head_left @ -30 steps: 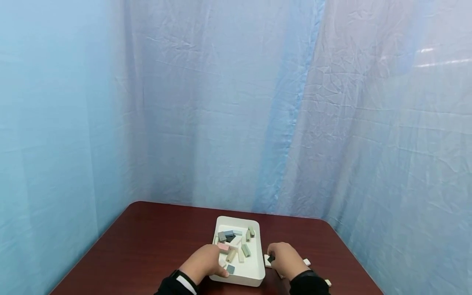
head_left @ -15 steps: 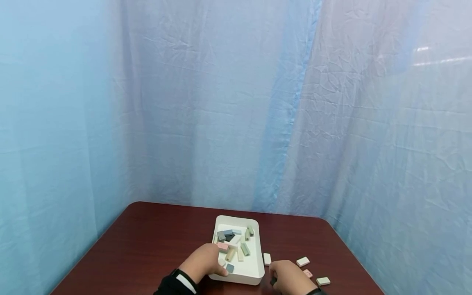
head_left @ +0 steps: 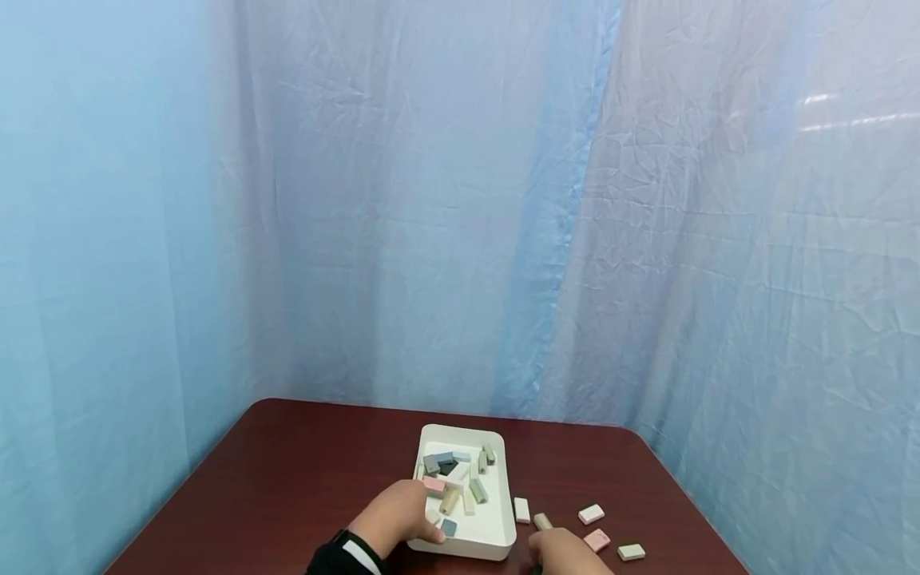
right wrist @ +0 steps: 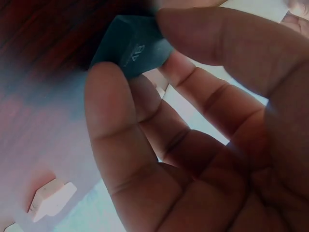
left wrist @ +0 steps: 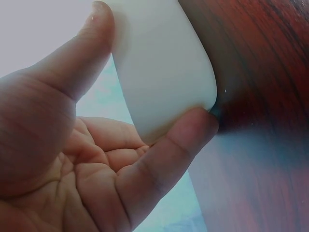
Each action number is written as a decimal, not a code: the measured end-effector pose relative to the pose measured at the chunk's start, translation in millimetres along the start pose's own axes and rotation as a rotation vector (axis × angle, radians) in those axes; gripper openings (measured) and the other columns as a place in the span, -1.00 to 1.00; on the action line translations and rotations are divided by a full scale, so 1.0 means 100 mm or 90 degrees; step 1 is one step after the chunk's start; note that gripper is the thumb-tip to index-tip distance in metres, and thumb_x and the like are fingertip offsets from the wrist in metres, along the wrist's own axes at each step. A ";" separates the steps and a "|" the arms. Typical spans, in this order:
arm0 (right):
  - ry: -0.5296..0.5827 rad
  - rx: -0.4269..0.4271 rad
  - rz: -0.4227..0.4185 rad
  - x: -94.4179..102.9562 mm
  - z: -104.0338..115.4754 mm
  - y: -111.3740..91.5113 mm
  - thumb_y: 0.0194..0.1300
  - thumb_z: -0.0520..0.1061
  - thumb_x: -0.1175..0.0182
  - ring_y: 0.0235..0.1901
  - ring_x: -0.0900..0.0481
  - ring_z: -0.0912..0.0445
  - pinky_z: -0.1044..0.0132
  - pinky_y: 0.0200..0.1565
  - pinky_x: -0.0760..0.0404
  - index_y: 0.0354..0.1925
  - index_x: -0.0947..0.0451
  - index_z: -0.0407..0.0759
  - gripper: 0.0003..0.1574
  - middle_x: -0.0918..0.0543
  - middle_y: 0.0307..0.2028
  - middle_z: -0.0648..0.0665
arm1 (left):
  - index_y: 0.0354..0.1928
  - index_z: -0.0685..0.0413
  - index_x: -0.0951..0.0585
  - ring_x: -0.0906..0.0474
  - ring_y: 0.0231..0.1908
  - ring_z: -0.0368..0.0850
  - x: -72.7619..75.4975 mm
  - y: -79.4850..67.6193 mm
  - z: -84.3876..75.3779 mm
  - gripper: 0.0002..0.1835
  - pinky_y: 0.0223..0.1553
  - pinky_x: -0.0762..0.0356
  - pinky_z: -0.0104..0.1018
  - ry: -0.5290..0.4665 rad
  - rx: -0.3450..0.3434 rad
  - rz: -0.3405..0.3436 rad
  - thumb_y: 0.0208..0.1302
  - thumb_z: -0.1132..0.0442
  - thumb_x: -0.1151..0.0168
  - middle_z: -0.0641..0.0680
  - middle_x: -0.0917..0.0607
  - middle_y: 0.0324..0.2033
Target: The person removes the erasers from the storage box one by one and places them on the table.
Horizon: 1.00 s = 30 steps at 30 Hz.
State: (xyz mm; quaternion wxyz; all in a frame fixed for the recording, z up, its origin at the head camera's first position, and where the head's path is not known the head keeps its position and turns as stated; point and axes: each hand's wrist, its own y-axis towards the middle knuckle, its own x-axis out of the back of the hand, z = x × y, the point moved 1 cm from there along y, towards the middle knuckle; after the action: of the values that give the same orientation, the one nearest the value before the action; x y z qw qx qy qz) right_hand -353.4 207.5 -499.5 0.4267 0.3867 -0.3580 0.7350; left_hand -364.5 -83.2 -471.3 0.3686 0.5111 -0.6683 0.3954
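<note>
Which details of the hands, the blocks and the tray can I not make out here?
- Dark block: mostly hidden by the right hand in the head view; its mark is too small to read surely, right wrist view.
- Right hand: lower part cut off by the bottom edge, head view.
- Tray: part of its left side covered by the left hand, head view.

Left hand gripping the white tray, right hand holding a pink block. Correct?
Not quite: the block in the right hand is dark blue-green, not pink; the right wrist view shows it. The left hand does grip the white tray.
</note>
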 end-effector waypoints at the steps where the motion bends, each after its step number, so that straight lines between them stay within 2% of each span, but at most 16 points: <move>1: 0.015 -0.009 -0.005 0.01 0.03 -0.02 0.14 -0.12 -0.58 -0.54 -0.47 0.08 0.15 -0.44 -0.45 -0.43 -0.63 -0.03 -0.75 -0.59 -0.55 -0.04 | -0.32 0.18 -0.75 -0.42 -0.44 -0.09 0.00 0.01 0.00 -0.55 -0.19 -0.46 -0.11 0.000 0.000 -0.003 0.14 -0.09 -0.65 0.04 -0.69 -0.44; 7: 0.014 -0.022 -0.010 0.02 0.10 -0.07 0.19 -0.11 -0.56 -0.52 -0.48 0.09 0.16 -0.43 -0.46 -0.41 -0.62 -0.01 -0.75 -0.60 -0.53 -0.02 | -0.29 0.17 -0.76 -0.43 -0.42 -0.09 0.00 0.04 0.02 -0.54 -0.17 -0.47 -0.10 0.001 0.004 -0.004 0.13 -0.10 -0.65 0.03 -0.70 -0.41; 11: 0.003 -0.027 -0.017 0.04 0.16 -0.08 0.19 -0.24 -0.50 -0.49 -0.50 0.08 0.12 -0.40 -0.48 -0.40 -0.66 -0.04 -0.82 -0.63 -0.50 -0.04 | -0.36 0.14 -0.75 -0.39 -0.44 -0.08 -0.02 0.03 0.02 -0.57 -0.20 -0.42 -0.11 0.001 0.003 -0.003 0.14 -0.10 -0.64 0.01 -0.65 -0.47; 14: -0.020 -0.041 -0.044 0.11 0.23 -0.08 0.18 -0.27 -0.42 -0.49 -0.45 0.09 0.12 -0.40 -0.43 -0.43 -0.66 -0.09 -0.86 -0.62 -0.50 -0.04 | -0.38 0.14 -0.74 -0.39 -0.45 -0.09 -0.02 0.03 0.02 -0.56 -0.20 -0.42 -0.12 0.002 -0.001 -0.006 0.14 -0.10 -0.64 0.01 -0.65 -0.48; 17: -0.063 -0.029 -0.094 0.20 0.32 -0.04 0.18 -0.24 -0.35 -0.55 -0.32 0.10 0.14 -0.43 -0.31 -0.53 -0.58 -0.10 -0.82 -0.53 -0.58 -0.01 | -0.39 0.14 -0.74 -0.38 -0.46 -0.09 -0.02 0.03 0.03 -0.56 -0.20 -0.43 -0.12 0.003 -0.004 -0.007 0.15 -0.11 -0.64 0.01 -0.65 -0.48; 19: -0.084 -0.006 -0.123 0.27 0.40 0.00 0.15 -0.23 -0.33 -0.55 -0.37 0.12 0.13 -0.44 -0.37 -0.53 -0.58 -0.09 -0.84 -0.55 -0.58 0.02 | -0.36 0.15 -0.75 -0.39 -0.45 -0.09 -0.02 0.02 0.03 -0.56 -0.20 -0.43 -0.12 0.003 -0.005 -0.006 0.15 -0.10 -0.64 0.01 -0.66 -0.47; 22: -0.099 0.021 -0.135 0.36 0.54 0.10 0.14 -0.24 -0.34 -0.43 -0.55 0.07 0.02 -0.31 -0.57 -0.38 -0.69 -0.15 -0.98 -0.66 -0.46 -0.01 | -0.34 0.16 -0.76 -0.39 -0.45 -0.09 0.00 0.01 0.03 -0.56 -0.20 -0.43 -0.12 0.002 -0.006 -0.005 0.15 -0.10 -0.64 0.01 -0.67 -0.45; 25: -0.096 0.033 -0.116 0.39 0.66 0.25 0.21 -0.22 -0.38 -0.14 -0.71 -0.08 -0.16 -0.05 -0.67 -0.10 -0.75 -0.20 -0.75 -0.76 -0.18 -0.15 | -0.33 0.17 -0.76 -0.40 -0.44 -0.09 0.01 0.01 0.03 -0.56 -0.20 -0.44 -0.12 0.002 -0.007 0.000 0.17 -0.10 -0.63 0.03 -0.69 -0.44; 27: -0.089 0.043 -0.095 0.38 0.70 0.37 0.25 -0.20 -0.40 -0.02 -0.70 -0.17 -0.19 0.02 -0.66 0.01 -0.74 -0.21 -0.67 -0.75 -0.06 -0.23 | -0.34 0.18 -0.75 -0.40 -0.45 -0.09 0.01 0.01 0.02 -0.56 -0.20 -0.44 -0.12 0.004 -0.009 0.001 0.17 -0.09 -0.63 0.03 -0.68 -0.45; 30: -0.091 0.070 -0.081 0.32 0.71 0.55 0.30 -0.18 -0.39 0.10 -0.68 -0.21 -0.14 0.07 -0.67 0.10 -0.72 -0.19 -0.61 -0.73 0.05 -0.24 | -0.32 0.19 -0.74 -0.42 -0.44 -0.10 0.01 0.01 0.02 -0.54 -0.20 -0.47 -0.13 0.006 -0.014 -0.003 0.15 -0.09 -0.64 0.03 -0.68 -0.44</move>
State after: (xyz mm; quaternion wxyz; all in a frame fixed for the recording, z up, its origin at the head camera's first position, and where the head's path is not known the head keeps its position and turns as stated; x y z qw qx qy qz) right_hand -395.1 136.7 -450.4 0.4240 0.4829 -0.3213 0.6956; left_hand -365.6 -84.8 -471.5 0.3783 0.5069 -0.6696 0.3894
